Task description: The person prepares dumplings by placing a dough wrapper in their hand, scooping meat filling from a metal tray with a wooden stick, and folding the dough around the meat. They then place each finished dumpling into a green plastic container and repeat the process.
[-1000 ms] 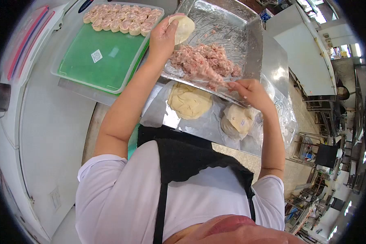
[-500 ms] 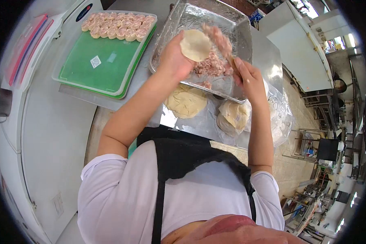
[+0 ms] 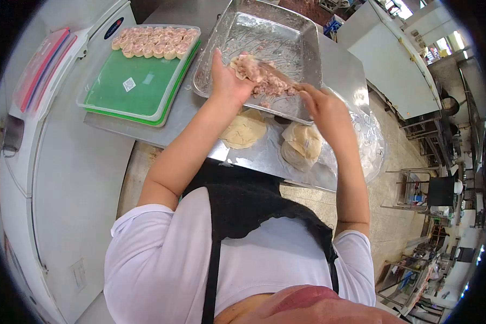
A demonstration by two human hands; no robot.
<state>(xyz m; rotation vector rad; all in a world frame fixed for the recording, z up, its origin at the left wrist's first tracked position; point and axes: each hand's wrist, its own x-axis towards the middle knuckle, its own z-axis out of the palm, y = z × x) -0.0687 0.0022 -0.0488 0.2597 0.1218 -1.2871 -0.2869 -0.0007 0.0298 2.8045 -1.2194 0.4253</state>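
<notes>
In the head view my left hand cups a round dough wrapper over the near left part of a metal pan. Pink minced meat lies on the wrapper and covers most of it. My right hand grips the end of a brownish, flat spatula, whose tip reaches the meat on the wrapper and is blurred. More minced meat sits below in the metal pan. Nearer my body, a stack of dough wrappers and a plastic-wrapped wrapper stack rest on the metal table.
Left of the pan, a clear tray with a green base holds rows of filled dumplings at its far end. A crumpled plastic bag lies at the table's right edge. A white refrigerator stands at left.
My right hand has brought the meat-laden spatula left and down onto the wrapper. The wrapper, bare before, now bears meat. My left hand has shifted slightly left and down.
</notes>
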